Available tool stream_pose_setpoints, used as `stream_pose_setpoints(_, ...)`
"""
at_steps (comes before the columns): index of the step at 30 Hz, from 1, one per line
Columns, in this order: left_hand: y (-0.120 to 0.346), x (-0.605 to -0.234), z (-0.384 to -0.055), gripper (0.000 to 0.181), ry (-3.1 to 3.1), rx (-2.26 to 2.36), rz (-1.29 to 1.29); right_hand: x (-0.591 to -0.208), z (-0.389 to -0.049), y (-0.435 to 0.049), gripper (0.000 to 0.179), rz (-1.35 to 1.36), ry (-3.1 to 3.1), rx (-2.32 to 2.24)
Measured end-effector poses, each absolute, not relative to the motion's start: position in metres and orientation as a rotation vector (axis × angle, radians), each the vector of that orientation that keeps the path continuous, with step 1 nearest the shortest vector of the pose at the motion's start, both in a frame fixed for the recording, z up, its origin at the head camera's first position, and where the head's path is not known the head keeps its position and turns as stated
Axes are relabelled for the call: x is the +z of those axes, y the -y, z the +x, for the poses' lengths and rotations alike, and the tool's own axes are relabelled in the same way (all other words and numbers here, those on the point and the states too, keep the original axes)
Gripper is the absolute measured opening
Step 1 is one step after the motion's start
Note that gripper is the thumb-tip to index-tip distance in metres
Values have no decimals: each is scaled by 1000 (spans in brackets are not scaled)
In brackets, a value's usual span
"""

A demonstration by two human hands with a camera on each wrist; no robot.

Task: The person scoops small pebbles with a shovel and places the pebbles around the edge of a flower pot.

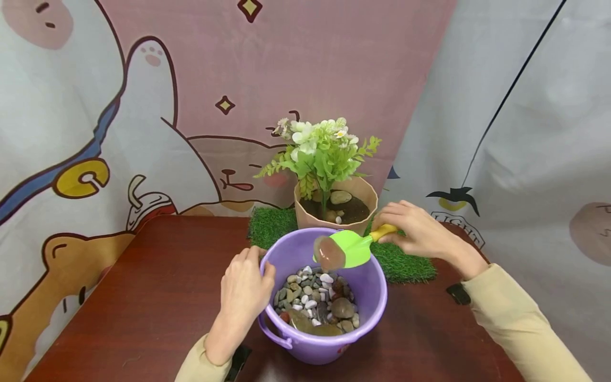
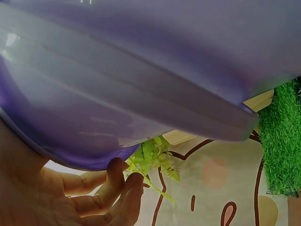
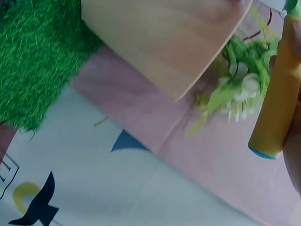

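Note:
My right hand (image 1: 415,229) holds the yellow handle (image 1: 384,232) of a light-green toy shovel (image 1: 355,249) above a purple bucket (image 1: 376,289). A smooth brownish stone (image 1: 330,253) is at the shovel's front end, over the bucket's opening. In the right wrist view, the yellow handle (image 3: 275,94) shows at the right edge, with part of the hand behind it. My left hand (image 1: 245,284) grips the bucket's left rim; its curled fingers (image 2: 110,188) show at that rim in the left wrist view. Grey, white and brown pebbles (image 1: 310,297) and larger stones (image 1: 342,307) lie inside the bucket.
Behind the bucket stands a beige flowerpot (image 1: 305,215) with soil, stones and white-flowered greenery (image 1: 324,148). Artificial grass (image 1: 410,265) lies under and beside it on the reddish-brown table (image 1: 176,276). A printed cloth (image 1: 334,63) hangs behind. The bucket's handle (image 1: 274,335) hangs at front left.

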State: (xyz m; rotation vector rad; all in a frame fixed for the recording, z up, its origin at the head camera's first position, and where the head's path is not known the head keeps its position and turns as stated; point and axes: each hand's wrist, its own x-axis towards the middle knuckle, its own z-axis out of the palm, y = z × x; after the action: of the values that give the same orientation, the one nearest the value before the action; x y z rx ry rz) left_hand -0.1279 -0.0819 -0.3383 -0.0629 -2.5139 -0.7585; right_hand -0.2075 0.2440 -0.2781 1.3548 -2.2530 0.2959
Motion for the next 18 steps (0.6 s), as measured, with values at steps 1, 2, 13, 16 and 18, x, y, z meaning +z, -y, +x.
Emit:
stream_pose_setpoints(1,82,-338,-128,20,2513,-759,-63,-277,-208,-247,21,1336,2259,296)
stream_pose_setpoints(2,82,-338,-128,20,2512,-760,-63,-276,-209,-251,21,1315,2266,294)
stream_pose_setpoints(13,82,-339,-128,20,2502,-759,-62,-267,-215,-279,19,1008,2368,170)
stream_pose_setpoints(16,82,-339,-128,19,2502,-759,-64,-267,-217,-284,17,950,2380,137)
stream_pose_setpoints(18,82,-339,-128,19,2504,-761,-65,-268,-219,-287,17,917,2391,114)
